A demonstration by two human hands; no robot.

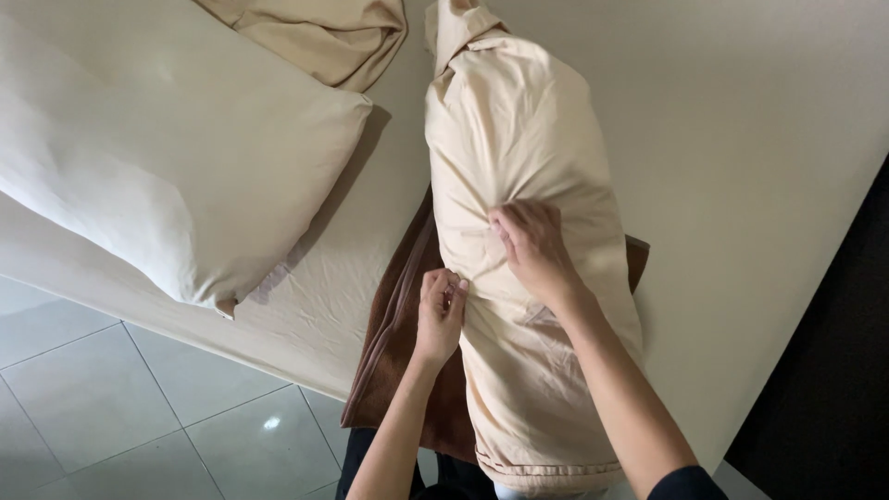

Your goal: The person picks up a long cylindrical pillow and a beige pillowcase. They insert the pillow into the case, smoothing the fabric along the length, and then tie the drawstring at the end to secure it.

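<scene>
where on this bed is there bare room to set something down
Bare cream sheet lies right of the long cream bolster pillow, up to the bed's dark edge. A narrow strip runs between the bolster and the flat cream pillow. Crowded around the left hand, right hand and brown towel.

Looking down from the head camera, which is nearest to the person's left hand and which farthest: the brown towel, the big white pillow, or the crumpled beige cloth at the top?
From the left hand:
1. Brown towel: right beside and under the hand, at the bed's edge.
2. White pillow: off to the left, on the bed.
3. Crumpled beige cloth: farthest, at the top of the view.
</scene>
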